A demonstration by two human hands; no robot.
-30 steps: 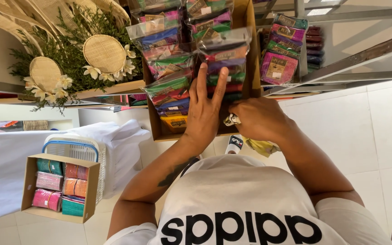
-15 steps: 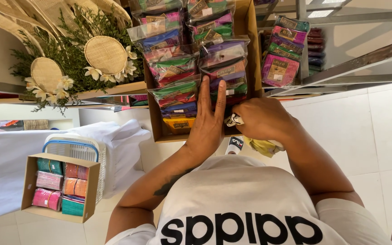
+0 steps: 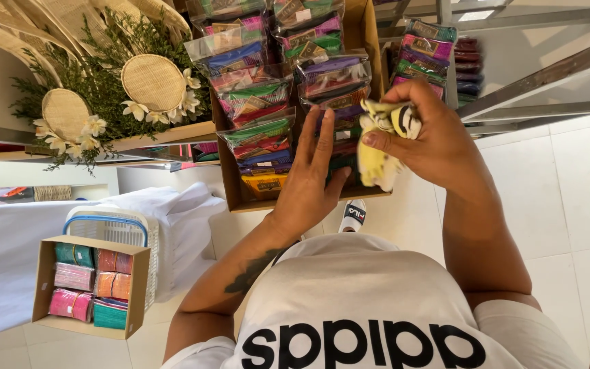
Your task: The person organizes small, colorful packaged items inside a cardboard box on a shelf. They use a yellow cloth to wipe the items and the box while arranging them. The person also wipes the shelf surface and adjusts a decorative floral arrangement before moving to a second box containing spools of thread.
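A large cardboard box point(image 3: 367, 27) stands in front of me, filled with several clear packets of coloured fabric point(image 3: 254, 96). My left hand point(image 3: 308, 184) lies flat on the packets near the box's front edge, fingers spread. My right hand point(image 3: 438, 140) is raised over the box's right front corner. It is closed on a crumpled yellow cloth with a black and white patch point(image 3: 380, 147), which hangs from the fingers.
A smaller cardboard box point(image 3: 134, 287) of coloured packets sits on a white basket with a blue handle point(image 3: 110, 222) at lower left, beside white cloth point(image 3: 8, 273). Greenery with woven discs point(image 3: 151, 82) is at upper left. More packets point(image 3: 431, 51) and metal shelf bars point(image 3: 548, 75) are to the right.
My right hand has risen from the box's front edge, and the yellow cloth in it now shows. My left hand has stayed on the packets.
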